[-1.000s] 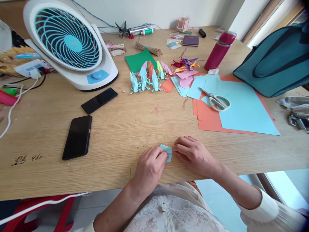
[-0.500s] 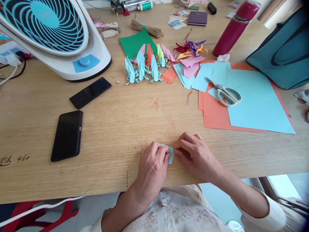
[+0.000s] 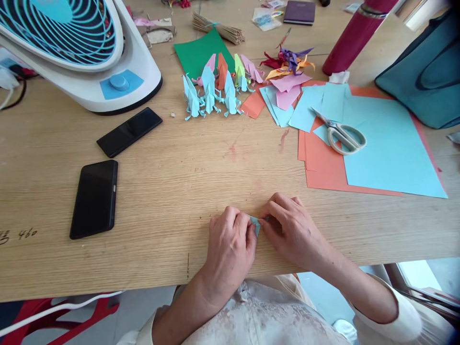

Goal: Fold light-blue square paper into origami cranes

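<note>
Near the table's front edge, a small piece of light blue paper [image 3: 256, 224] shows between my two hands, mostly covered by fingers. My left hand [image 3: 232, 242] is closed over its left part, thumb and fingertips pressing it. My right hand [image 3: 289, 230] pinches the paper's right edge between thumb and fingers. How the paper is folded under my fingers is hidden. Farther up the table stand several folded light blue paper figures [image 3: 209, 91], with an orange one [image 3: 222, 71] and pink and green ones behind them.
Scissors [image 3: 343, 136] lie on light blue sheets [image 3: 395, 148] and orange sheets [image 3: 319, 179] at right. A red bottle [image 3: 350, 45] and teal bag [image 3: 424, 76] stand behind. At left are two black phones [image 3: 94, 199] and a fan [image 3: 143, 81]. A green sheet [image 3: 190, 55] lies at the back.
My left hand has shifted slightly right over the light blue paper, and less of the paper shows between my hands. The whole view has tilted down a little.
</note>
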Tool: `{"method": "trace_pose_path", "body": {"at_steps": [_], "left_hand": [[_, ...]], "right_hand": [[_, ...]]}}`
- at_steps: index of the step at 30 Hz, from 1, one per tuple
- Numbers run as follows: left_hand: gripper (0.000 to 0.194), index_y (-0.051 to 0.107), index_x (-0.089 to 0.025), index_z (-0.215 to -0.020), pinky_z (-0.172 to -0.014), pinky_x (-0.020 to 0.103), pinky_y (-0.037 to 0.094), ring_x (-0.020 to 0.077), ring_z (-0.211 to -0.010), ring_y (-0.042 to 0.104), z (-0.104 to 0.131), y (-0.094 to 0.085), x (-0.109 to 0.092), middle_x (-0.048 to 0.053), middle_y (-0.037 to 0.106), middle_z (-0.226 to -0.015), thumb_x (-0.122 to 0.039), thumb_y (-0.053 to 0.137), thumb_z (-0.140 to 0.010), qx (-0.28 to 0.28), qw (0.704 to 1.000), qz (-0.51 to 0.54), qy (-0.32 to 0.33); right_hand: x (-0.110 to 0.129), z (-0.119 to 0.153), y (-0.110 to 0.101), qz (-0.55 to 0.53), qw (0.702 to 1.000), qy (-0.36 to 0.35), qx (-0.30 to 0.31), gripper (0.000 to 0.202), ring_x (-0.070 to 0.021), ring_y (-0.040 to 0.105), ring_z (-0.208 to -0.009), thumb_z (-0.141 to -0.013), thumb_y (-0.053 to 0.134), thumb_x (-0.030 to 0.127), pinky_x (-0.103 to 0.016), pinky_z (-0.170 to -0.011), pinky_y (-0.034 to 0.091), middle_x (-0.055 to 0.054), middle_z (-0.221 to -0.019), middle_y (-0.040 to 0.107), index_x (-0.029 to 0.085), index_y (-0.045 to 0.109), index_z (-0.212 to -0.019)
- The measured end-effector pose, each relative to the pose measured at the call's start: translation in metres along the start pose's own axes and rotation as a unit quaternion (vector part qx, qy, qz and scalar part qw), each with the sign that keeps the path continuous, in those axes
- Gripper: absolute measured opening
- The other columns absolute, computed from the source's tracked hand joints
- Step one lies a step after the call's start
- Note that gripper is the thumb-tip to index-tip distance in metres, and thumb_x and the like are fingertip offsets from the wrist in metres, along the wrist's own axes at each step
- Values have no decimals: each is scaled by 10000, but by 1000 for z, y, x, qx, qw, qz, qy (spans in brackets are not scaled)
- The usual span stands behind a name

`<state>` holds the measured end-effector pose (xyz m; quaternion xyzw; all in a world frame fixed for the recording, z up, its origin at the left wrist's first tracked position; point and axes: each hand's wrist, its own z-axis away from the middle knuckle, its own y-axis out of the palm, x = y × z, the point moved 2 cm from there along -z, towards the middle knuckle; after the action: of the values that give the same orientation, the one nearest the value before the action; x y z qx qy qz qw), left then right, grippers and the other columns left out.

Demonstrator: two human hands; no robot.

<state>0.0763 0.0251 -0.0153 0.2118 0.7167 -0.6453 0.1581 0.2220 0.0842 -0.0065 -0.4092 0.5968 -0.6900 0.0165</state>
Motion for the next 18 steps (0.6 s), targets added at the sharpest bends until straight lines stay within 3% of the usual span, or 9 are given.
{"method": "trace_pose_path", "body": {"at_steps": [10, 18], "left_hand": [[101, 532, -192, -807, -740, 357, 419, 194, -801, 539, -4, 1, -2, 28, 524, -877, -155, 558, -897, -8, 999, -34, -15], [96, 531, -194, -805, -723, 351, 417, 195, -798, 544, -5, 2, -2, 26, 523, -864, -129, 566, -868, -15, 999, -42, -15]], "right_hand": [[-3, 2, 2, -16, 1000, -13, -18, 85, -159, 520, -768, -913, 565, 171, -325, -728, 301, -14, -835, 554, 184, 591, -833], [-8, 18, -5, -50, 992, -99, -58, 219, -165, 545, -830, -953, 466, 72, -333, -762, 377, -61, -935, 595, 188, 640, -1020]]}}
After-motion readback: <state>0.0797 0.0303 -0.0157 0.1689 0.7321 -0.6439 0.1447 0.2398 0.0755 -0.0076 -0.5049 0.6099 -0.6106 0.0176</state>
